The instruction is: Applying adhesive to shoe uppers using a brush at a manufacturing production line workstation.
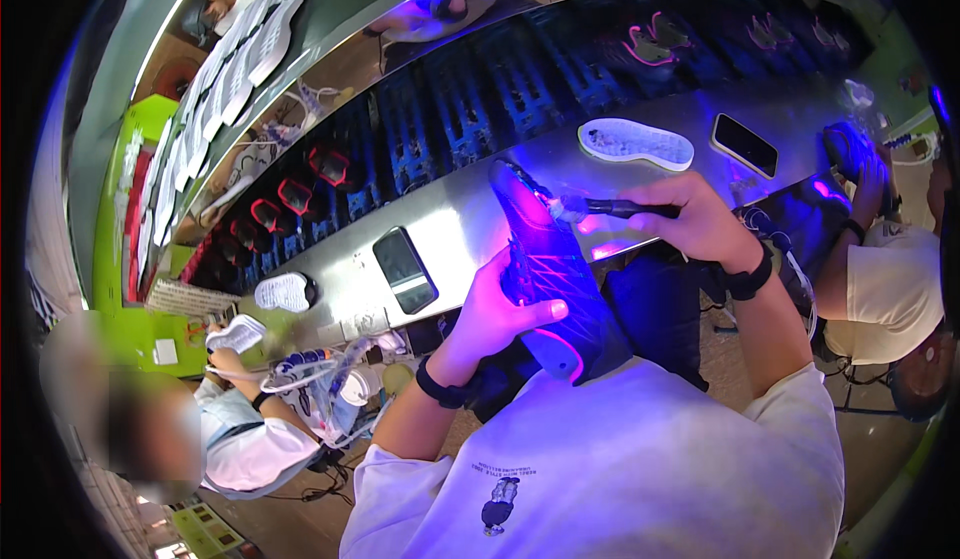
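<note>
My left hand (500, 304) is wrapped round the side of a dark shoe upper (555, 279) with laces, tilted in front of my chest under violet light. Its edge glows pink along the rim and at both ends. In my right hand (690, 219) is a brush (610, 209) with a dark handle. The brush's bristles touch or nearly touch the rim of the shoe upper near its far end. A white shoe sole (636, 144) lies on the metal bench (460, 229) beyond my right hand.
Two phones, one left (405, 270) and one right (744, 145), lie on the bench. Behind it runs a dark slatted conveyor (460, 109) carrying several shoe uppers. A co-worker at the left holds a white sole (237, 333); another person (880, 279) works at the right.
</note>
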The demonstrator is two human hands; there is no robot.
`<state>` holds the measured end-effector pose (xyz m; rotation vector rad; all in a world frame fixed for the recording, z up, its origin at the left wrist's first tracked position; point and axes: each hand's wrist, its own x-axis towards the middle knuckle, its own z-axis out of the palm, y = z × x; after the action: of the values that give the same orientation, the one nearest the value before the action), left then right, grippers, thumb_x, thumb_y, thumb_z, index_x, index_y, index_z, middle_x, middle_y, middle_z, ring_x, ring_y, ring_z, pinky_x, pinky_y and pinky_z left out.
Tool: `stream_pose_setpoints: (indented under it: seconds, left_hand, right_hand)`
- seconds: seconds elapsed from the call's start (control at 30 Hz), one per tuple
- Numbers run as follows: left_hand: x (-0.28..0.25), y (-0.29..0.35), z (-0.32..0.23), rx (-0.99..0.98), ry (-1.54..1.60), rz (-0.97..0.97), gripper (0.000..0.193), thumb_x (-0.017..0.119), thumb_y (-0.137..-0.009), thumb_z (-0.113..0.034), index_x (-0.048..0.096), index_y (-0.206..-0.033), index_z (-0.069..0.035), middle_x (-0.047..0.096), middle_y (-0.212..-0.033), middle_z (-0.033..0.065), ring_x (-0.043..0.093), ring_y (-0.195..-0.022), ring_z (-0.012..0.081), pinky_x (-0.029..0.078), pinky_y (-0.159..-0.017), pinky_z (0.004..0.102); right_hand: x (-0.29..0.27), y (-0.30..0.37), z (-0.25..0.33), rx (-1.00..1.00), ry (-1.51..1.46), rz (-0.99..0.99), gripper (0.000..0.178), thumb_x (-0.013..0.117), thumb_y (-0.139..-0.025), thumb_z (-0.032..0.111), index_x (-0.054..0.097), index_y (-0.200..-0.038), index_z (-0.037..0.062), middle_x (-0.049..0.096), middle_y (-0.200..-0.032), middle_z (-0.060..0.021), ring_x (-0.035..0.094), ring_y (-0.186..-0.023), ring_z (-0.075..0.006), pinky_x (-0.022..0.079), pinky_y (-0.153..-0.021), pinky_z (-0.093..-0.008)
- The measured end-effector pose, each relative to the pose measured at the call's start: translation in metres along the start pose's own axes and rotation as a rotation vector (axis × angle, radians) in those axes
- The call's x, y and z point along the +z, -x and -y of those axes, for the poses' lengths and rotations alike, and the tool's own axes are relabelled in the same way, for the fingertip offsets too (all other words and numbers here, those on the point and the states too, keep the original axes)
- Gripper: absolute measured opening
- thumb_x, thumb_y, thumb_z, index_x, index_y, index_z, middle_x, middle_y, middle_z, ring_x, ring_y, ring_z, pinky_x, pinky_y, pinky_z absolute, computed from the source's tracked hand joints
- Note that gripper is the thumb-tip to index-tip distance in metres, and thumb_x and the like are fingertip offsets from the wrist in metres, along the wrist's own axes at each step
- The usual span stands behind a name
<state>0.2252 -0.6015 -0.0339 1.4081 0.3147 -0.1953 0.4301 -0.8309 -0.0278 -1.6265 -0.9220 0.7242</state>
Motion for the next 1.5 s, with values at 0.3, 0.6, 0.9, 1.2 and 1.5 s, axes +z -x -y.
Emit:
stream_pose_setpoints:
  seconds: [0.3,0.6,0.9,1.2,1.5]
  left_hand:
    - [0.009,-0.024,0.012,-0.149,0.263,-0.046,0.069,0.080,-0.089,-0.027,0.046,-0.141,0.003,0.063,-0.125,0.0112,0.063,-0.115,0.0201,0.049,-0.104,0.0369]
    - [0.013,-0.028,0.012,-0.072,0.297,-0.103,0.069,0.080,-0.089,-0.022,0.044,-0.142,0.003,0.063,-0.125,0.0117,0.064,-0.113,0.0210,0.052,-0.100,0.0358]
    - [0.007,-0.017,0.016,-0.039,0.294,-0.194,0.073,0.082,-0.086,-0.020,0.043,-0.142,0.005,0.062,-0.126,0.0142,0.064,-0.114,0.0233,0.053,-0.100,0.0382]
    - [0.013,-0.009,0.017,-0.098,0.434,-0.315,0.056,0.074,-0.093,-0.025,0.050,-0.136,0.002,0.066,-0.120,0.0116,0.067,-0.108,0.0206,0.053,-0.098,0.0359]
    - [-0.002,0.001,0.005,-0.363,0.852,-0.117,0.047,0.050,-0.106,-0.044,0.062,-0.125,-0.003,0.073,-0.109,0.0096,0.073,-0.094,0.0197,0.060,-0.080,0.0347]
  right_hand:
    - [0.028,0.027,-0.059,0.021,-0.058,-0.190,0.031,0.073,-0.091,0.002,0.071,-0.121,-0.0020,0.077,-0.105,-0.0099,0.069,-0.093,-0.0120,0.054,-0.086,-0.0291]
    - [0.020,0.069,-0.056,0.095,-0.083,-0.107,0.031,0.076,-0.089,0.007,0.072,-0.118,-0.0026,0.076,-0.103,-0.0119,0.069,-0.092,-0.0139,0.054,-0.087,-0.0302]
    - [-0.003,0.109,-0.015,0.270,0.012,0.044,0.029,0.075,-0.089,0.010,0.073,-0.115,-0.0026,0.076,-0.094,-0.0107,0.068,-0.080,-0.0149,0.053,-0.077,-0.0290]
    - [0.001,0.109,0.000,0.094,0.280,-0.073,0.031,0.076,-0.082,0.003,0.074,-0.113,0.0014,0.065,-0.075,-0.0086,0.059,-0.066,-0.0174,0.045,-0.062,-0.0296]
    - [-0.014,0.052,0.033,-0.093,0.455,-0.134,0.039,0.077,-0.074,-0.003,0.074,-0.112,0.0038,0.055,-0.068,-0.0053,0.047,-0.056,-0.0154,0.035,-0.053,-0.0289]
